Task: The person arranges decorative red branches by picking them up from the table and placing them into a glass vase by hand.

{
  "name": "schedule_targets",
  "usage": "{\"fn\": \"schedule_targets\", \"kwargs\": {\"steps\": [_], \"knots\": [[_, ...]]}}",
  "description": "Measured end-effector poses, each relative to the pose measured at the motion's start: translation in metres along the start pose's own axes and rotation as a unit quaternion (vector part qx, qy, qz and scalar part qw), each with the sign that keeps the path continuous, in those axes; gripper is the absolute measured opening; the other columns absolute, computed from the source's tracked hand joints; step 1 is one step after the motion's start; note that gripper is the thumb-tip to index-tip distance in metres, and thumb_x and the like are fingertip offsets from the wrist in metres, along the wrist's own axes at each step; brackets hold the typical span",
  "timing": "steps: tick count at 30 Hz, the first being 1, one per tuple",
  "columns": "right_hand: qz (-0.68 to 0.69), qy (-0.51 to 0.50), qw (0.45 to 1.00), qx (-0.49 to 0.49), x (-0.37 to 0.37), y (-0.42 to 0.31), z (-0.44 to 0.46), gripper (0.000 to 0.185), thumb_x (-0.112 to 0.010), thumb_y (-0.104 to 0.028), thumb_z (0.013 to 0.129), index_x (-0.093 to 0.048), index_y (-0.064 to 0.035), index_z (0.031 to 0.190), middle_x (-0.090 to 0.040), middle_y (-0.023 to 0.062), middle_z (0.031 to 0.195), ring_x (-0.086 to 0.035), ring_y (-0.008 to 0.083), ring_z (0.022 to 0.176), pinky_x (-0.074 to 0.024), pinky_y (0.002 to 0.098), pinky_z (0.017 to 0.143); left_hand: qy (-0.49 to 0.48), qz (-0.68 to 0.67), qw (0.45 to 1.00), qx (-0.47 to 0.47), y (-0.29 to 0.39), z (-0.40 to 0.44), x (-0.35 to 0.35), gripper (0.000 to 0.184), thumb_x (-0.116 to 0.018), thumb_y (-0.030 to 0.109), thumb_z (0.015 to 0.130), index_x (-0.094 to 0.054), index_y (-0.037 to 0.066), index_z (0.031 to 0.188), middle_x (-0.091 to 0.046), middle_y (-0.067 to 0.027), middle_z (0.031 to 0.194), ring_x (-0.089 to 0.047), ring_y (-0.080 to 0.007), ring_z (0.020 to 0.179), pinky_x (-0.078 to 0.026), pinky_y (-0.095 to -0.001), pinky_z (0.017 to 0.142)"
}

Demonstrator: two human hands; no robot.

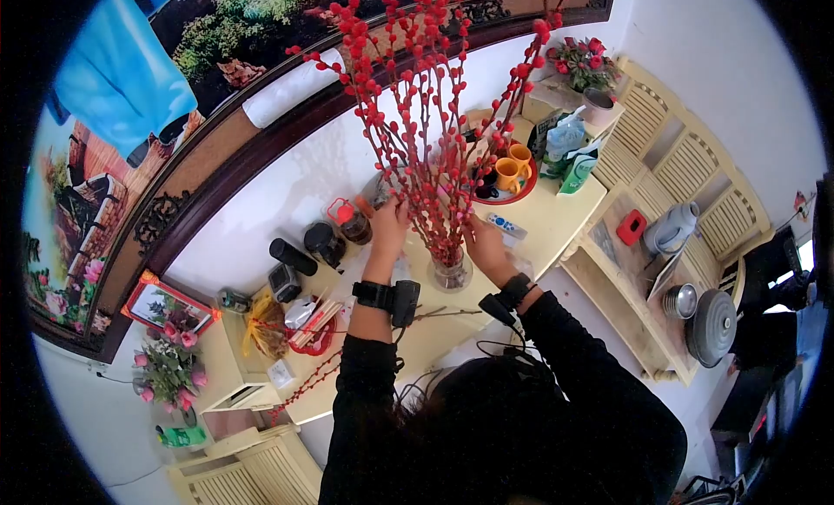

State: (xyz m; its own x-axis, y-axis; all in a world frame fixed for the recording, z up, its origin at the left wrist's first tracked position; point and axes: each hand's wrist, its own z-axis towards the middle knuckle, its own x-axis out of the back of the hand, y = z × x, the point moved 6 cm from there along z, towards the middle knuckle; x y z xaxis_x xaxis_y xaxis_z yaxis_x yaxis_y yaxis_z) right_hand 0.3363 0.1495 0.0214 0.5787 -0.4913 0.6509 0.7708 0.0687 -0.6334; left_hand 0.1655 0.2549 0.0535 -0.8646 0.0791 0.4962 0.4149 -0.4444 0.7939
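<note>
Tall branches covered in red berries [417, 171] stand in a clear glass vase [450, 274] on the cream cabinet top [387, 353]. My left hand [390, 225] is raised at the left side of the branches, its fingers partly hidden among the stems. On the right side my right hand [485, 244] is at the lower stems, just above the vase, with its fingertips behind the berries. Whether either hand grips a stem cannot be made out. A loose berry branch [306, 385] lies on the cabinet to the left, near the front edge.
Left of the vase are a red-lidded jar [350, 222], dark containers [323, 243] and a red basket [314, 338]. To the right, a red tray [519, 195] bears orange mugs [509, 174], beside a remote [506, 226]. A low table [608, 288] stands further right.
</note>
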Motion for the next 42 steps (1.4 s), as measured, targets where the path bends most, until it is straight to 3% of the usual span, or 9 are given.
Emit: {"fn": "schedule_targets", "kwargs": {"steps": [5,8,14,20,23,29,35,38,42], "knots": [[0.018,0.035,0.999,0.031,-0.002,-0.004,0.0,0.016,-0.052,-0.011,0.075,-0.049,-0.0015,0.088,-0.055,0.0188,0.067,-0.053,0.0357,0.063,-0.0409,0.0409,0.054,0.008,-0.002,1.0,0.009,0.009,-0.002,0.003,0.018,-0.048,0.018,0.081,-0.052,0.0,0.081,-0.054,-0.0155,0.059,-0.054,-0.0284,0.053,-0.041,-0.0357,0.049],[0.006,-0.01,1.0,0.01,-0.001,-0.008,0.001,0.017,-0.052,-0.011,0.074,-0.05,-0.0014,0.089,-0.055,0.0191,0.068,-0.053,0.0361,0.064,-0.041,0.0413,0.054,0.007,0.003,1.0,0.007,0.008,-0.001,0.002,0.018,-0.048,0.018,0.081,-0.052,0.0,0.082,-0.054,-0.0163,0.06,-0.054,-0.0297,0.054,-0.041,-0.0365,0.05],[0.006,0.019,0.998,0.067,-0.011,-0.004,-0.008,0.018,-0.054,-0.011,0.073,-0.051,-0.0016,0.089,-0.054,0.0195,0.067,-0.053,0.0361,0.064,-0.0413,0.0418,0.055,0.005,0.009,1.0,-0.002,0.008,-0.002,0.003,0.019,-0.047,0.018,0.081,-0.052,0.0,0.082,-0.054,-0.0171,0.059,-0.054,-0.0308,0.055,-0.041,-0.0371,0.05],[0.007,-0.01,0.998,0.054,-0.012,-0.001,-0.004,0.016,-0.056,-0.009,0.071,-0.053,-0.0001,0.085,-0.054,0.0178,0.074,-0.053,0.0342,0.068,-0.0418,0.0395,0.056,-0.008,0.014,1.0,0.012,0.015,-0.002,0.006,0.019,-0.047,0.018,0.081,-0.052,0.0,0.083,-0.054,-0.0178,0.061,-0.054,-0.0316,0.056,-0.041,-0.0378,0.052],[0.062,0.038,0.994,0.077,0.016,-0.029,0.006,0.016,-0.058,-0.009,0.07,-0.055,0.0003,0.082,-0.054,0.016,0.076,-0.053,0.0319,0.067,-0.0422,0.037,0.056,-0.002,0.002,1.0,0.014,0.012,-0.002,0.006,0.019,-0.047,0.017,0.081,-0.052,-0.001,0.082,-0.054,-0.0184,0.062,-0.054,-0.0327,0.056,-0.041,-0.0383,0.052],[0.054,0.068,0.996,0.019,0.012,-0.018,0.019,0.017,-0.062,-0.012,0.069,-0.056,-0.0006,0.081,-0.055,0.0144,0.076,-0.053,0.0292,0.062,-0.0419,0.0338,0.054,0.002,0.046,0.999,-0.013,0.006,0.0,0.004,0.02,-0.046,0.018,0.081,-0.052,-0.001,0.082,-0.054,-0.019,0.063,-0.053,-0.0347,0.06,-0.04,-0.0398,0.053],[0.063,0.074,0.995,0.031,0.012,-0.022,0.014,0.016,-0.062,-0.011,0.068,-0.056,-0.0002,0.079,-0.055,0.0161,0.07,-0.053,0.0301,0.057,-0.0413,0.0334,0.05,0.002,0.047,0.999,-0.005,0.018,-0.001,0.01,0.02,-0.046,0.018,0.081,-0.051,-0.001,0.081,-0.054,-0.0196,0.064,-0.052,-0.0359,0.061,-0.04,-0.0405,0.053],[0.068,0.025,0.997,0.013,0.007,-0.017,0.01,0.019,-0.059,-0.015,0.07,-0.057,-0.0019,0.084,-0.056,0.0176,0.074,-0.054,0.0336,0.067,-0.0426,0.0388,0.056,0.002,0.03,1.0,-0.006,0.001,0.002,0.003,0.02,-0.046,0.018,0.081,-0.051,-0.001,0.08,-0.054,-0.019,0.063,-0.052,-0.0357,0.061,-0.04,-0.0407,0.053],[0.061,0.037,0.997,0.023,0.004,-0.01,0.009,0.019,-0.06,-0.015,0.07,-0.057,-0.0015,0.083,-0.056,0.018,0.071,-0.053,0.0329,0.063,-0.0421,0.0375,0.053,-0.008,0.011,0.999,0.033,0.013,0.002,0.007,0.021,-0.046,0.019,0.081,-0.051,-0.001,0.08,-0.053,-0.0188,0.062,-0.052,-0.0355,0.059,-0.039,-0.0408,0.053]]}}
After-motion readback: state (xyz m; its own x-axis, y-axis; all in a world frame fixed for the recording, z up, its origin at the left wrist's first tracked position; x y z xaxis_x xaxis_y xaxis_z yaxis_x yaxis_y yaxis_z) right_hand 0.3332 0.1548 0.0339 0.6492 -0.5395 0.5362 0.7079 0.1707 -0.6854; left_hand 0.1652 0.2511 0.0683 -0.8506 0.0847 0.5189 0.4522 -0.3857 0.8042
